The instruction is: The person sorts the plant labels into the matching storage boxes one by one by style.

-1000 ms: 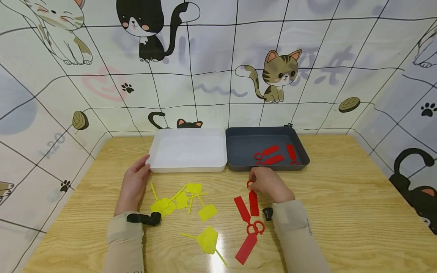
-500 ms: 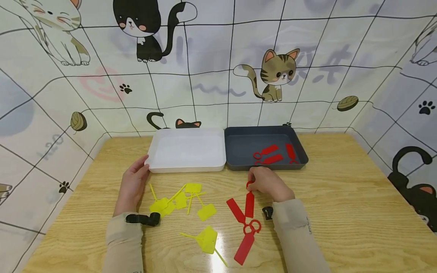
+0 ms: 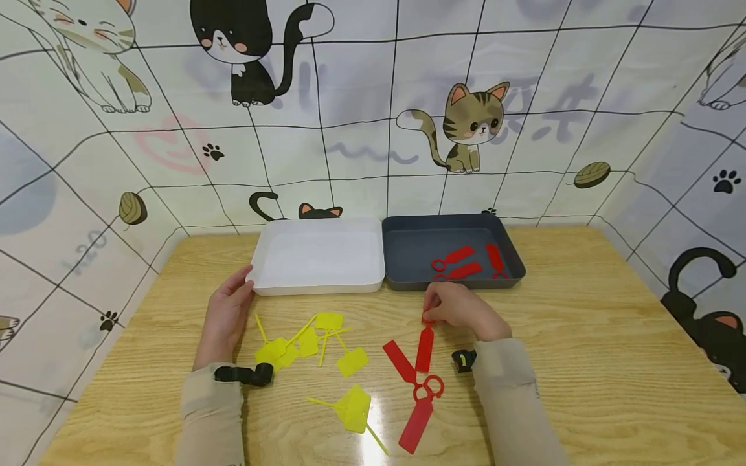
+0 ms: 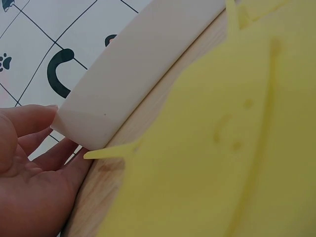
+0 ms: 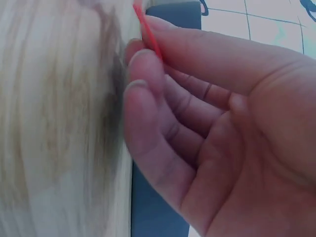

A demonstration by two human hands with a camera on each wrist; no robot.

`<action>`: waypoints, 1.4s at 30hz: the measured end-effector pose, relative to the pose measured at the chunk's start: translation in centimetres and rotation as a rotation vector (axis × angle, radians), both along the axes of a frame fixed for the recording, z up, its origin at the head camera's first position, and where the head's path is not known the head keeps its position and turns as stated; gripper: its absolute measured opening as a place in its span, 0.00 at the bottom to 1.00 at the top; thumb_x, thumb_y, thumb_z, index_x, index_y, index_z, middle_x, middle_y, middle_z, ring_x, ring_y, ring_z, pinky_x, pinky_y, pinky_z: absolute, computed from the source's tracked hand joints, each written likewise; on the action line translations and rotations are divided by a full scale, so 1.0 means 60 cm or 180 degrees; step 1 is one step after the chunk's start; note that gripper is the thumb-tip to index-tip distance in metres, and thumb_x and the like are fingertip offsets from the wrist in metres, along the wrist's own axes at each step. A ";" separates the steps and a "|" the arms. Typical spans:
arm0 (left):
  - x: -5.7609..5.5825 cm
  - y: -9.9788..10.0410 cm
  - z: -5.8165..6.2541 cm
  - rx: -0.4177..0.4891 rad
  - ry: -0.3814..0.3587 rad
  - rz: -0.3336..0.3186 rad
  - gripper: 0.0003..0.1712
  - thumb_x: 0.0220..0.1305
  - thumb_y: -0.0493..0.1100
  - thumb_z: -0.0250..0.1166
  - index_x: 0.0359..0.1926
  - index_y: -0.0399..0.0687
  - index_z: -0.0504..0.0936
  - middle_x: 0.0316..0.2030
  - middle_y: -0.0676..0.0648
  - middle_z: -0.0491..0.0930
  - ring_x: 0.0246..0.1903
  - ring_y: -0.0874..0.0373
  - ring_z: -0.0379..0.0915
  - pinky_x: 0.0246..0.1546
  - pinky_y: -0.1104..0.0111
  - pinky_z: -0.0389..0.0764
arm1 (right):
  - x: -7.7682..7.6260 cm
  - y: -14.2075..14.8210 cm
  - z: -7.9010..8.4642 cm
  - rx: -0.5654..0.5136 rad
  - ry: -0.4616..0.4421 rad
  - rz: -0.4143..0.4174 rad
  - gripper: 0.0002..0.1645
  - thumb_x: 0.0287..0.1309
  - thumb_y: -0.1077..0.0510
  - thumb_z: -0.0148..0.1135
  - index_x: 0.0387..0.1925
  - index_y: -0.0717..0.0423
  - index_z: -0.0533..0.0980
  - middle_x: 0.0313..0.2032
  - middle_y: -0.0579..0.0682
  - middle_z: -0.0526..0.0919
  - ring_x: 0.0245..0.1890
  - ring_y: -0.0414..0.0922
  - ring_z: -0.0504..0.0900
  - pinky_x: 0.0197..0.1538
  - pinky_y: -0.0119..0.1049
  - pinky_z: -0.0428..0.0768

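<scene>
My right hand (image 3: 460, 310) pinches the ring end of a red plastic tag (image 3: 425, 349) between thumb and fingertips, just in front of the dark grey tray (image 3: 402, 285). In the right wrist view, a thin red edge of the tag (image 5: 152, 37) shows between thumb and fingers. Below it lie two more red tags, one angled left (image 3: 399, 361) and one toward the front (image 3: 416, 426), their rings overlapping. My left hand (image 3: 226, 314) grips the front left corner of the white tray (image 3: 320, 289), thumb on the near side; in the left wrist view some fingers are partly hidden behind that corner.
Several yellow tags with thin tails (image 3: 352, 361) lie scattered before the white tray; a further yellow group (image 3: 355, 409) sits nearer the front. Inside the dark tray are a few red tags (image 3: 463, 270). Both trays stand side by side near the patterned wall cloth (image 3: 361, 149).
The held red tag and the tag angled left have shifted slightly leftward. My right wrist has moved a little to the right, while the left hand keeps its place on the tray.
</scene>
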State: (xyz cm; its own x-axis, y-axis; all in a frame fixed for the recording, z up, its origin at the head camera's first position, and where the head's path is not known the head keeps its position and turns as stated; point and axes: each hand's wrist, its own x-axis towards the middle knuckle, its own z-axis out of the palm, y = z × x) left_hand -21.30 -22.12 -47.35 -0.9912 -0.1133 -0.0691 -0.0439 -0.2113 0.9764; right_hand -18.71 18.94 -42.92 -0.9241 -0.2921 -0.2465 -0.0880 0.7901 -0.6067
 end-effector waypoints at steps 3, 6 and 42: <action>0.000 0.000 0.000 -0.0013 -0.0005 0.0001 0.25 0.65 0.39 0.52 0.63 0.43 0.62 0.64 0.45 0.53 0.62 0.56 0.50 0.59 0.71 0.56 | 0.000 0.005 0.004 -0.0295 -0.0113 0.0009 0.08 0.50 0.61 0.64 0.30 0.57 0.72 0.25 0.47 0.78 0.23 0.45 0.77 0.30 0.36 0.76; 0.000 -0.001 0.000 -0.0031 -0.0016 0.0003 0.25 0.65 0.39 0.52 0.63 0.44 0.62 0.64 0.46 0.52 0.62 0.56 0.50 0.59 0.71 0.57 | 0.001 0.010 0.010 -0.0505 -0.0139 0.0053 0.05 0.52 0.62 0.61 0.30 0.58 0.73 0.25 0.49 0.78 0.23 0.48 0.78 0.30 0.39 0.77; 0.001 0.000 0.002 -0.0074 -0.0081 0.0024 0.25 0.65 0.39 0.52 0.63 0.45 0.63 0.64 0.46 0.53 0.62 0.57 0.51 0.59 0.72 0.57 | 0.011 0.052 0.051 -0.1768 0.0348 -0.0637 0.21 0.49 0.45 0.63 0.35 0.57 0.76 0.31 0.63 0.76 0.24 0.51 0.75 0.35 0.49 0.78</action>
State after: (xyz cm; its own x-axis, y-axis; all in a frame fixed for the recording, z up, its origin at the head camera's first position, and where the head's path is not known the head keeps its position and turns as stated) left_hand -21.24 -22.11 -47.22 -0.9882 -0.1227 -0.0914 -0.0672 -0.1890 0.9797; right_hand -18.06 22.09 -39.89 -0.9858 -0.1677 -0.0073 -0.0552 0.3651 -0.9293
